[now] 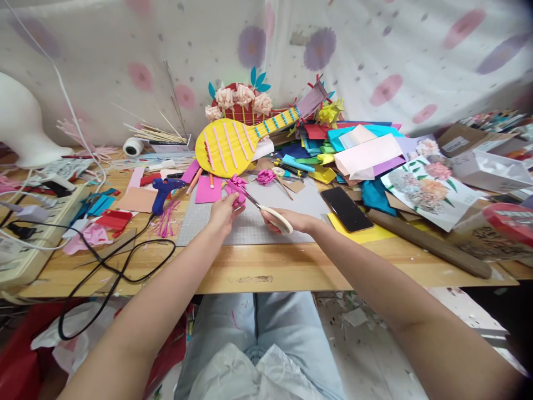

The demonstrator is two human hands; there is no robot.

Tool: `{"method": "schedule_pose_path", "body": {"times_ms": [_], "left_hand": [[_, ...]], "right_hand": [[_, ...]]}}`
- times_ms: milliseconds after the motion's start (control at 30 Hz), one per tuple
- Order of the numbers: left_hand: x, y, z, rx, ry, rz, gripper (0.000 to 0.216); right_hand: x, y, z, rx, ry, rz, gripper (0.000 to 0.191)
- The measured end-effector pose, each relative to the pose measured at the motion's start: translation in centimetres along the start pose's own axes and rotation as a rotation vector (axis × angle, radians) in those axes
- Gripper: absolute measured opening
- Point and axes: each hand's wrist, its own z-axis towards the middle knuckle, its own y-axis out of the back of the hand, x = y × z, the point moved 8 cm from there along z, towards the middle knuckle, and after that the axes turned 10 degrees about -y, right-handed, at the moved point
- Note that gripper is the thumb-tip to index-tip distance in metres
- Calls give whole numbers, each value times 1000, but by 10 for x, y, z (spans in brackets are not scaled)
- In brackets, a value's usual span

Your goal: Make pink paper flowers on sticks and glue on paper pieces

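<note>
Bright, even light; faint soft shadows; edges stretched wide-angle; right corners darkened.

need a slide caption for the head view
Left hand holding a bright pink paper piece, right hand holding white-handled metal scissors, before a rounded yellow model lute.

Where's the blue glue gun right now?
In the head view, the blue glue gun is on the table's left side, left of the left hand, between the peach sheet and that hand, with thin pink strips just below.
</note>
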Motion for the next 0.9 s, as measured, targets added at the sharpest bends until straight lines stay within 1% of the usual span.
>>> {"method": "schedule_pose_path", "body": {"times_ms": [133, 333, 600, 767, 900], "left_hand": [[-1, -7, -4, -8, 21, 7, 9], [-1, -13, -5, -17, 9, 39, 9], [-2, -11, -1, -27, -10, 61, 10], [-1, -8, -3, -35, 10, 49, 10], [0, -8, -3, -27, 24, 45, 6]], "right_hand": [[-2, 0, 3, 19, 0, -27, 48], [-4, 6, 8, -40, 11, -75, 47], [-1, 2, 9, -27, 19, -2, 47], [-3, 3, 9, -44, 5, 54, 50], [-6, 6, 8, -85, -19, 32, 51]]}}
